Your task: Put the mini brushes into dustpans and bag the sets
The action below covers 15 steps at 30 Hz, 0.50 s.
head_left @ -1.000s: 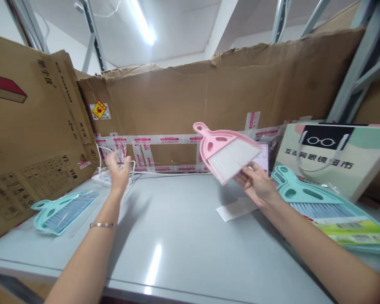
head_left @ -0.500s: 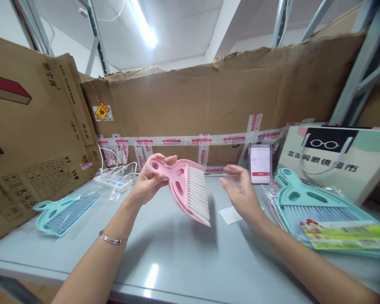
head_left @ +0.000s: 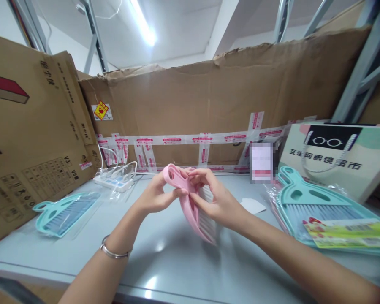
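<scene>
A pink hand brush (head_left: 189, 210) with white bristles is held above the grey table in front of me, its looped handle up and its bristles angled down to the right. My left hand (head_left: 160, 194) pinches it near the handle, thumb in front. From the other side, my right hand (head_left: 217, 198) grips the brush body between thumb and fingers, covering part of the bristles. A white piece of paper (head_left: 253, 205) lies on the table beyond my right wrist.
At left lies a bagged teal brush and dustpan (head_left: 65, 213); more teal sets (head_left: 316, 196) in plastic lie at right. Behind stand a power strip (head_left: 112, 181), a phone (head_left: 261, 162), a paper bag (head_left: 331, 158) and a cardboard wall (head_left: 183, 101). A large carton (head_left: 28, 139) stands left.
My right hand has come left and taken hold of the brush. The brush has turned more edge-on and shifted slightly right with my left hand.
</scene>
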Each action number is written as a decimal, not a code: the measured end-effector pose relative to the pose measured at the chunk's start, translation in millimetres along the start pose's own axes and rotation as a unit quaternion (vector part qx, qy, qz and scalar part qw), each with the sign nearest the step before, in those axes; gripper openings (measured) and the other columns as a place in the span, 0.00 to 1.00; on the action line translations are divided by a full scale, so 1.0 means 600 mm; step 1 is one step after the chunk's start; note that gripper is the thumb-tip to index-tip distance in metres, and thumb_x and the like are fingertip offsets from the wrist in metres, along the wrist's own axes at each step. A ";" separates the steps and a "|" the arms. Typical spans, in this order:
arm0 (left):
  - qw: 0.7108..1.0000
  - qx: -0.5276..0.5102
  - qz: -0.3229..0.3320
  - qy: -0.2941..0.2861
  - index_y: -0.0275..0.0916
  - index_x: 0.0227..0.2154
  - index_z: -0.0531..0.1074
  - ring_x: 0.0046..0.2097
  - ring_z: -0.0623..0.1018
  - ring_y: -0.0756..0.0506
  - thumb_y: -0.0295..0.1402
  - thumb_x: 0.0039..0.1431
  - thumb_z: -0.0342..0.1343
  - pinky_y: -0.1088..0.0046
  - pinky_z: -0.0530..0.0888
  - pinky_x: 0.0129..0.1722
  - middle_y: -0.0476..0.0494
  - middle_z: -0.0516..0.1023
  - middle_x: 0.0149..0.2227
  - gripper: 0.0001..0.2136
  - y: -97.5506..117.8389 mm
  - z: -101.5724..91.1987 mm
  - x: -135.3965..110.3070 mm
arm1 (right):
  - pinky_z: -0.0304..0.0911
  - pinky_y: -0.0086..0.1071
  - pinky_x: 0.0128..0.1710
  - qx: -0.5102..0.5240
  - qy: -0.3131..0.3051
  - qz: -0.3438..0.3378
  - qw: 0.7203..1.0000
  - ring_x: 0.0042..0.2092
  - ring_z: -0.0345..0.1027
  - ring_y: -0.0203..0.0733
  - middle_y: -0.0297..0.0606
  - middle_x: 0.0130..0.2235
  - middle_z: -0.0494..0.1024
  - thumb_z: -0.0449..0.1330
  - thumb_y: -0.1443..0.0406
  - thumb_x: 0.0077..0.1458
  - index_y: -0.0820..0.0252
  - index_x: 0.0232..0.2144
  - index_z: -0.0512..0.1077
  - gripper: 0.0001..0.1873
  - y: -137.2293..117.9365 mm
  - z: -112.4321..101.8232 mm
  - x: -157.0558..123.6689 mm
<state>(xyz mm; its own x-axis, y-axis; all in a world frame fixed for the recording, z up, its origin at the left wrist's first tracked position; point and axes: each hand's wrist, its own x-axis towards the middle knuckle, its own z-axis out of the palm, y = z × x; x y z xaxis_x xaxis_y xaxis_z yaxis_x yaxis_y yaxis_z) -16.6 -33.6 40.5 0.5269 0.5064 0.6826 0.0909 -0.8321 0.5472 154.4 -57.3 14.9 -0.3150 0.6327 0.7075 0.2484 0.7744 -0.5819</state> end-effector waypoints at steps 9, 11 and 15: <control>0.941 0.281 -0.047 0.186 0.36 0.31 0.69 0.35 0.74 0.47 0.38 0.51 0.57 0.71 0.71 0.36 0.45 0.74 0.33 0.10 0.022 -0.110 -0.023 | 0.63 0.40 0.44 -0.168 0.114 -0.084 0.976 0.41 0.67 0.42 0.39 0.40 0.71 0.53 0.69 0.52 0.54 0.47 0.64 0.18 0.005 -0.074 0.031; 0.937 0.288 -0.067 0.184 0.37 0.31 0.69 0.35 0.75 0.47 0.39 0.48 0.59 0.71 0.71 0.36 0.45 0.75 0.33 0.12 0.011 -0.120 -0.033 | 0.64 0.39 0.42 -0.199 0.030 -0.133 0.970 0.40 0.67 0.43 0.41 0.39 0.73 0.52 0.69 0.53 0.54 0.44 0.67 0.15 0.024 -0.080 0.030; 0.929 0.348 -0.082 0.099 0.38 0.33 0.68 0.39 0.75 0.44 0.39 0.46 0.60 0.68 0.71 0.39 0.43 0.76 0.35 0.13 -0.003 -0.099 -0.066 | 0.65 0.33 0.34 -0.241 -0.110 -0.164 0.950 0.33 0.68 0.39 0.37 0.31 0.75 0.52 0.66 0.53 0.53 0.33 0.72 0.09 0.077 -0.059 0.015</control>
<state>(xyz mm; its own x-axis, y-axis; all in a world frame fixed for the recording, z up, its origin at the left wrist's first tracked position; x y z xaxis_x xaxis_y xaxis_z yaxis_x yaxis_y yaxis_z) -87.9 -38.4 41.3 0.2986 0.6131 0.7314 0.7164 -0.6503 0.2527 195.4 -15.8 8.5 -0.6177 0.3814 0.6877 0.4778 0.8766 -0.0569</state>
